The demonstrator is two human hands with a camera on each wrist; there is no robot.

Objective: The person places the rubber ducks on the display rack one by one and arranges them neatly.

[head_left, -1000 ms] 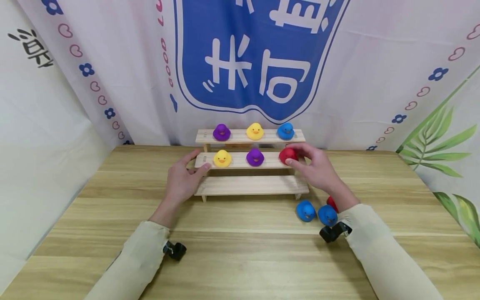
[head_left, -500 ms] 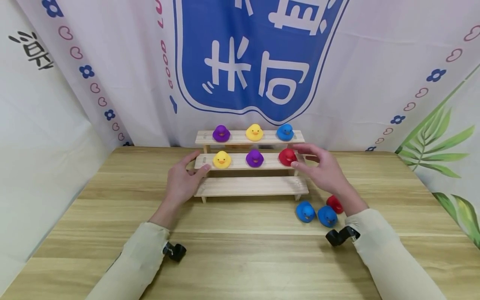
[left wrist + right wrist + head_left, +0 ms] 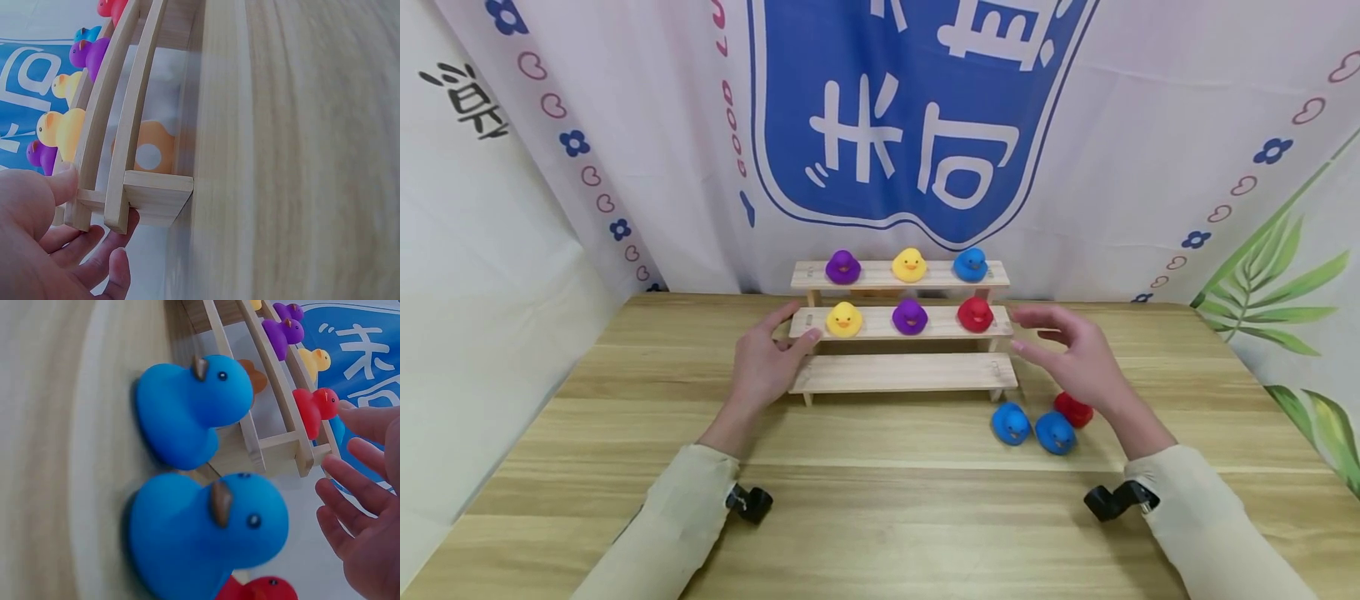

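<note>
A three-tier wooden display stand (image 3: pixel 895 383) holds rubber ducks on its upper two tiers. On the top tier are a purple duck (image 3: pixel 843 267), a yellow duck (image 3: pixel 910 265) and a blue duck (image 3: pixel 971 265). The middle tier bears a yellow duck (image 3: pixel 845 320), a purple duck (image 3: pixel 910 317) and a red duck (image 3: pixel 976 315). My left hand (image 3: pixel 765 358) grips the stand's left end, thumb (image 3: pixel 64 181) above the middle tier and fingertips against the end. Just off the right end, my right hand (image 3: pixel 1075 354) holds nothing, its fingers loosely spread.
Two blue ducks, a left one (image 3: pixel 1011 424) and a right one (image 3: pixel 1056 433), sit on the table (image 3: pixel 880 517) beyond the stand's front right corner. A red duck (image 3: pixel 1075 410) lies behind them, under my right forearm. A printed curtain (image 3: pixel 692 167) hangs behind the stand.
My right hand has let go of the red duck on the middle tier and drawn away to the right. The left hand stays at the stand's left end.
</note>
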